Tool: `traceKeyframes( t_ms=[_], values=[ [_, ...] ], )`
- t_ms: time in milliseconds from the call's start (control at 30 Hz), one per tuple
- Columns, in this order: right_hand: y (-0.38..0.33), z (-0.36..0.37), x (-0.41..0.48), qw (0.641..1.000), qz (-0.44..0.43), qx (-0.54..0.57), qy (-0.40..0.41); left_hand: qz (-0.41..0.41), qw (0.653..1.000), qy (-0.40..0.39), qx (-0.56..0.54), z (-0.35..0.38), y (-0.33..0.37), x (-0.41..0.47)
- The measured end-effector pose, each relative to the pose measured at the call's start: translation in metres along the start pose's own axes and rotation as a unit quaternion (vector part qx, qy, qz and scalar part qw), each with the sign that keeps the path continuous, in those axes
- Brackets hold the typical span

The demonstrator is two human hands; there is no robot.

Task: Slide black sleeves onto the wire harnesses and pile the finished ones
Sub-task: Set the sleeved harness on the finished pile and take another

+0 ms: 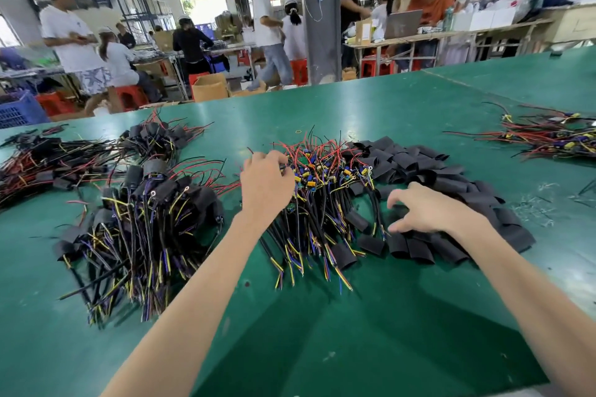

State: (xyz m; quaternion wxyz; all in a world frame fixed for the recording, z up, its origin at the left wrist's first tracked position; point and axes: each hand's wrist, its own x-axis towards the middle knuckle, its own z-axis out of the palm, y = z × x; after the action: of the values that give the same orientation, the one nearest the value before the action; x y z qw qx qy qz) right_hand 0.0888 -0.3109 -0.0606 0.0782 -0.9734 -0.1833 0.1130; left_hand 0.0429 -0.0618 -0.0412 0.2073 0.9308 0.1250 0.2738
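A heap of bare wire harnesses [325, 200], red, yellow, blue and black wires with small connectors, lies in the middle of the green table [354, 325]. My left hand [266, 182] reaches into the heap's left side, its fingers curled round a wire harness there. To the right spreads a pile of short black sleeves [451, 177]. My right hand [425, 211] hovers low over the sleeves' near edge with fingers spread and thumb apart, holding nothing. A pile of sleeved harnesses [145, 213] lies to the left.
More sleeved harnesses [48, 164] lie at the far left, and another bundle of loose wires [548, 138] at the far right. Wire scraps [532, 203] litter the table beyond the sleeves. Several people work at benches behind the table.
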Motion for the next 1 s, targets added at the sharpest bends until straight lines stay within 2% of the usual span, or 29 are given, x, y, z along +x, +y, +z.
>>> traceKeyframes(
  t_ms=[133, 233, 367, 467, 600, 700, 833, 867, 933, 1000],
  values=[
    [0.002, 0.005, 0.006, 0.999, -0.032, 0.016, 0.006, 0.003, 0.993, -0.047, 0.11, 0.018, 0.003, 0.015],
    [0.004, 0.008, 0.011, 0.999, -0.033, 0.035, 0.023, -0.019, 0.985, -0.108, 0.134, 0.027, 0.003, 0.024],
    [0.006, 0.012, 0.015, 0.999, -0.017, 0.017, 0.038, -0.038, 0.991, -0.108, 0.064, 0.032, 0.004, 0.026],
    [0.003, 0.012, 0.016, 0.999, 0.021, 0.026, 0.037, -0.049, 0.996, -0.069, 0.011, 0.034, 0.004, 0.023],
    [-0.003, 0.007, 0.012, 0.997, 0.071, 0.023, 0.034, -0.085, 0.99, -0.013, -0.116, 0.03, 0.005, 0.025],
    [-0.002, 0.008, 0.011, 0.996, 0.075, 0.028, 0.035, -0.149, 0.961, -0.012, -0.234, 0.023, 0.008, 0.028],
    [-0.003, 0.008, 0.009, 0.995, 0.064, 0.036, 0.064, -0.27, 0.896, -0.098, -0.339, 0.016, 0.006, 0.038],
    [-0.004, 0.008, 0.008, 0.994, 0.062, 0.041, 0.08, -0.266, 0.883, -0.106, -0.371, 0.012, 0.006, 0.04],
    [-0.005, 0.007, 0.007, 0.991, 0.06, 0.057, 0.109, -0.28, 0.842, -0.074, -0.456, 0.003, 0.004, 0.041],
    [-0.006, 0.006, 0.007, 0.987, 0.059, 0.068, 0.134, -0.297, 0.826, -0.089, -0.472, -0.003, 0.0, 0.04]
  ],
)
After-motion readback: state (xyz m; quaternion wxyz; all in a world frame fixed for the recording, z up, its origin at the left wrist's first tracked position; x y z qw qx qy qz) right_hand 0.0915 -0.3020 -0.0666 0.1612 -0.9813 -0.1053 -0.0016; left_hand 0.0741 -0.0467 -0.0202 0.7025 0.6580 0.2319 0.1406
